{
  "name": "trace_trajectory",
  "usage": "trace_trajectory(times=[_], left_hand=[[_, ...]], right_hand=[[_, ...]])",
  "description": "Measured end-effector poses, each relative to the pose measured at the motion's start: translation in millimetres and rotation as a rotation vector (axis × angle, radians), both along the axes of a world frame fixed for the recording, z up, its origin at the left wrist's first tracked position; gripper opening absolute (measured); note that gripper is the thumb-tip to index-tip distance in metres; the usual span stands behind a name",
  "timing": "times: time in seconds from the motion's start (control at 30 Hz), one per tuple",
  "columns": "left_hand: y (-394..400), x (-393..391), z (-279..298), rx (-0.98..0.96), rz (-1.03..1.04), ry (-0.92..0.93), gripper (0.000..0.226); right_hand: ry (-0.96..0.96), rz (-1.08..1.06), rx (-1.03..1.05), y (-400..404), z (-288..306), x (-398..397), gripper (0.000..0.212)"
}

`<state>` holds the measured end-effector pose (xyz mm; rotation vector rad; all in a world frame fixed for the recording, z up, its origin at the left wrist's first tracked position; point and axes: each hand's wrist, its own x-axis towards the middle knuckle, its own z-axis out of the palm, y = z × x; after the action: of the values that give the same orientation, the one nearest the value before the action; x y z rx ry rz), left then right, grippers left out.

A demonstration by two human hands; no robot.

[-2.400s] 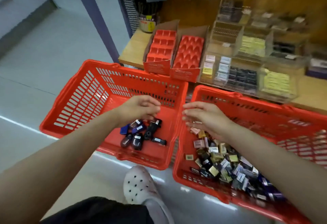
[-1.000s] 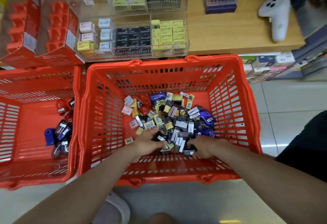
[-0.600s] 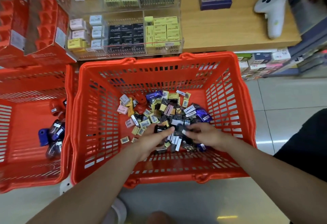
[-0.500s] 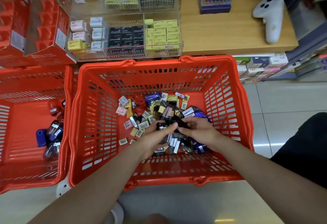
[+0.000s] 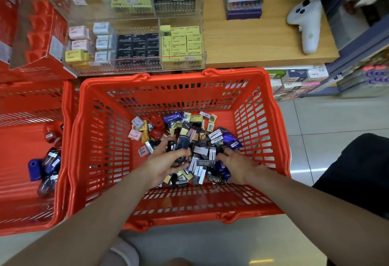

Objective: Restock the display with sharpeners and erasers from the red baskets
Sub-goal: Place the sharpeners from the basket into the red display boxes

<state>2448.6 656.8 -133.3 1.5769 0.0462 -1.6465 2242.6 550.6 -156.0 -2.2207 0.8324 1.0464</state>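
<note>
Red slatted plastic basket [image 5: 101, 139], on the tiled floor: holds a loose heap of small wrapped erasers and sharpeners [image 5: 202, 139], black, yellow, pink and purple, with barcode stickers; print too small to read. Left hand [image 5: 166, 162] curls around a dark glossy packet [image 5: 182, 144] from the heap. Right hand [image 5: 233, 164] digs into the heap with bent fingers; grasp cannot be told. Second red basket [image 5: 25, 106], left: blue and dark sharpeners [image 5: 47, 167]. Clear acrylic display [image 5: 134, 47] on the wooden table [image 5: 252, 40]: yellow, black and pastel boxes.
</note>
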Motion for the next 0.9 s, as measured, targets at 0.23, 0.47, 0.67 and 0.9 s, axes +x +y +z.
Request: trace_trajectory(times=[0.23,0.47,0.67,0.9], left_hand=[[23,-4,-6,0.045,-0.053,-0.007,0.048],[25,-5,-1,0.035,-0.044,0.0,0.054],[28,21,30,-0.054,0.032,0.016,0.064],[73,115,120,-0.322,0.071,-0.152,0.06]], right_hand=[[0.143,0.047,0.105,3,-11,-2,0.061],[-0.091,-0.448,0.33,-7,-2,4,0.042],[-0.455,-1.355,1.008,-7,46,42,0.034],[-0.678,-1.109,1.039,30,136,149,0.06]])
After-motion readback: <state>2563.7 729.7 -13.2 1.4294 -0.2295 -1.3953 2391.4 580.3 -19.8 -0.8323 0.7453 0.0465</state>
